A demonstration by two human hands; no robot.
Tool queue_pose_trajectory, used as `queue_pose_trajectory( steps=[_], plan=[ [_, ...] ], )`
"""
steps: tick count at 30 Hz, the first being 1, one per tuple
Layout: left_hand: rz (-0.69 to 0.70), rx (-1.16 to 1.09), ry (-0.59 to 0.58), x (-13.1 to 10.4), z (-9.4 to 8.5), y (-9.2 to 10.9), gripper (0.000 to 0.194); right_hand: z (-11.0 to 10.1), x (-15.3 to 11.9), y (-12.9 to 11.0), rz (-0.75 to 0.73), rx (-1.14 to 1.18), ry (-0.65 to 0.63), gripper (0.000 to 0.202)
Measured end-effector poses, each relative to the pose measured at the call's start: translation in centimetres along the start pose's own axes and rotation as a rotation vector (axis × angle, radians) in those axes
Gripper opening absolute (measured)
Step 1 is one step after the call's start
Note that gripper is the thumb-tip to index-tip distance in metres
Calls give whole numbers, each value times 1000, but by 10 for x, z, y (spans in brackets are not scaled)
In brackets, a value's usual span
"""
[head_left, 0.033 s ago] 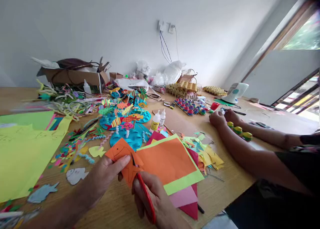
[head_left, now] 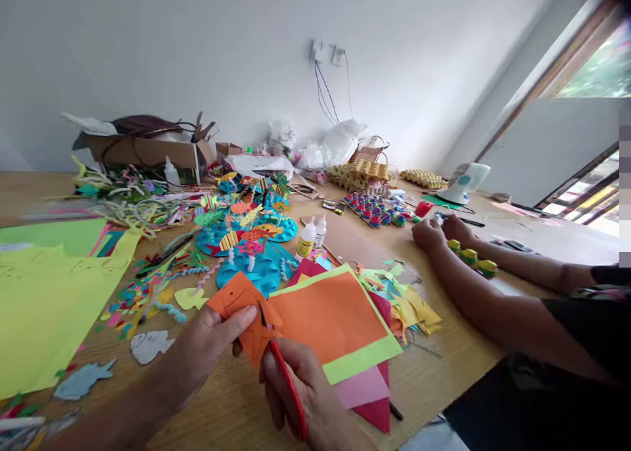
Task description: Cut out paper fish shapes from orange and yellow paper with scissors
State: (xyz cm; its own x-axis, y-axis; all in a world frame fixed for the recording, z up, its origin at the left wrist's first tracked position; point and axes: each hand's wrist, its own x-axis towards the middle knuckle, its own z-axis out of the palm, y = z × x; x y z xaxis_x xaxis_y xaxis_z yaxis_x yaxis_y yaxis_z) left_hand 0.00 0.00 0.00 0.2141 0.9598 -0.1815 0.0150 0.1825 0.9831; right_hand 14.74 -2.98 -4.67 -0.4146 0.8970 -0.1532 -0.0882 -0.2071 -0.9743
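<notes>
Orange paper (head_left: 235, 295) meets red-handled scissors (head_left: 290, 392) in a tight squeeze between two hands

My left hand (head_left: 210, 346) pinches the paper, thumb on top and a fingertip showing underneath, while the fingers of my right hand (head_left: 302, 382) wrap the red handle just beside it. The paper, inked with a fish outline, is held up between them; how far apart the blades stand, I cannot tell.

The danger, as I judge it, sits at my left thumb: a dark strip just past its tip looks like blade, and a careless squeeze could nick skin. The paper seems thin and is unsupported beyond my pinch, so it could buckle or tear if that grip slackened. A slight twist of my right wrist could carry the cut across the inked line.

Room is short ahead of my fingers. A blue base (head_left: 270, 281) topped with paper fish (head_left: 229, 241) stands just past the paper's upper edge, glue bottles (head_left: 306, 242) farther on. Right of my fingertips lies an orange sheet (head_left: 325, 319) over a lime sheet (head_left: 363, 359), near enough, I reckon, for a stray blade to snag. A white fish cut-out (head_left: 148, 349) lies left of my left fingers. The easiest room looks to be nearer me, where the wooden table (head_left: 207, 418) shows beneath my wrists. A co-worker's hands (head_left: 430, 237) are well apart, to my right.
</notes>
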Motion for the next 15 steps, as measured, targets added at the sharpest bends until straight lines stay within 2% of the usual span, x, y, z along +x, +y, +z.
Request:
queue_pose_trajectory(
  steps=[6,10,15],
  plan=[
    [48,-14,37,-2,2,3,20,3,1,-10,-16,-63,6,53],
    [48,-38,10,-1,2,3,19,4,-1,-14,-49,-65,6,55],
    [50,-67,-40,2,-2,-5,20,2,1,-7,-60,-36,-1,56]
  ],
)
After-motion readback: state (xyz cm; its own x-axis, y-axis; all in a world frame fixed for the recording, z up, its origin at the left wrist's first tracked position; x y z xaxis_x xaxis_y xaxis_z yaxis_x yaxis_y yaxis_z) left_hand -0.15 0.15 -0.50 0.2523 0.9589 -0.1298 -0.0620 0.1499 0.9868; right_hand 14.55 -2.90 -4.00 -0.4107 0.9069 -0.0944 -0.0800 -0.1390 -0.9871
